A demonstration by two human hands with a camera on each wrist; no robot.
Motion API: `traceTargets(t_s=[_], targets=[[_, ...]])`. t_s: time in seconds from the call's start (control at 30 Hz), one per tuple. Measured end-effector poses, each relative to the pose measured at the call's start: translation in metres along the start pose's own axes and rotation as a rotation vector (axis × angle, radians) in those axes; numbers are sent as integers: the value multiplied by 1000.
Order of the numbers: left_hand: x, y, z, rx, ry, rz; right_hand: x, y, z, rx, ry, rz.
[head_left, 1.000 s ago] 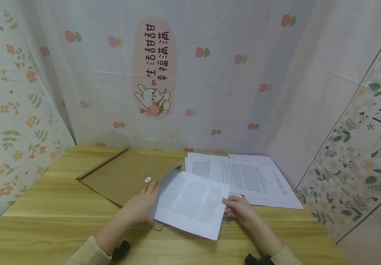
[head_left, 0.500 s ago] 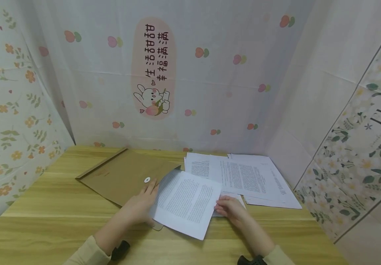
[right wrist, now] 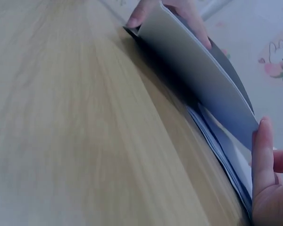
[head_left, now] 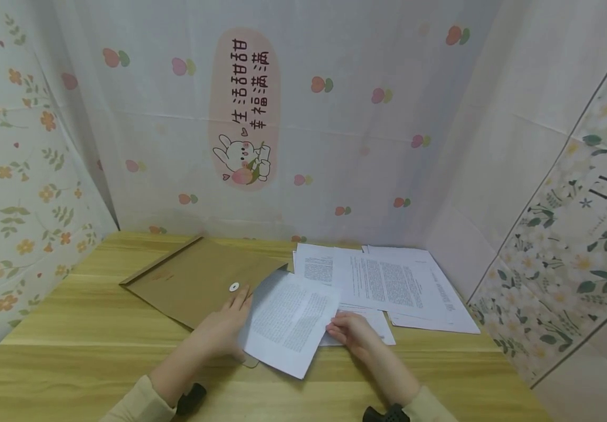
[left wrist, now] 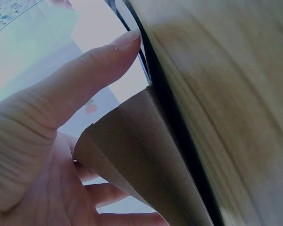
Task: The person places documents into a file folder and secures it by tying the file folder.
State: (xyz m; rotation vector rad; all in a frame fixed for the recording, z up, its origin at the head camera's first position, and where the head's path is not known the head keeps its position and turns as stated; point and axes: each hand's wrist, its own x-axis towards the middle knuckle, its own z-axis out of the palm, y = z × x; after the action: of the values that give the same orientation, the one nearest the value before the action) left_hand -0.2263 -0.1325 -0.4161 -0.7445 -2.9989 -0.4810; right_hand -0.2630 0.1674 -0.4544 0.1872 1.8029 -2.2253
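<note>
A brown kraft-paper document envelope (head_left: pixel 192 281) with a white round button lies at a slant on the table. My left hand (head_left: pixel 223 329) grips its mouth, fingers on the upper side and thumb near the flap at the lower edge. In the left wrist view the envelope's edge (left wrist: pixel 132 150) runs between thumb and fingers. A thin stack of printed sheets (head_left: pixel 290 319) sits partly inside the mouth. My right hand (head_left: pixel 355 334) pinches the stack's right edge between thumb and fingers. The right wrist view shows the stack (right wrist: pixel 193 66) raised at a tilt above the table.
More printed papers (head_left: pixel 387 278) lie overlapping at the back right, close to the curtain. Some loose sheets (head_left: pixel 372 325) lie under the right hand. Patterned cloth (head_left: pixel 335 146) walls in the wooden table (head_left: pixel 71 351) at the back and both sides.
My right hand has moved left, pushing the sheets deeper into the envelope, so less of them shows. More of the papers beneath is uncovered. The left hand and envelope have hardly moved.
</note>
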Motion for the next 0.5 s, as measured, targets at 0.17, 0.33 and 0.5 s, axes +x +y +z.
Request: traceTargets(t_s=[0.17,0.33,0.5], targets=[[0,1,1,-5,-4,-4,4,1,18,12,-14,0],[-1,2,1,0,-6,-4,8,3,36,43,-25,2],[-1,3,0,1,-6,-6,15,5,50,85,-4,5]])
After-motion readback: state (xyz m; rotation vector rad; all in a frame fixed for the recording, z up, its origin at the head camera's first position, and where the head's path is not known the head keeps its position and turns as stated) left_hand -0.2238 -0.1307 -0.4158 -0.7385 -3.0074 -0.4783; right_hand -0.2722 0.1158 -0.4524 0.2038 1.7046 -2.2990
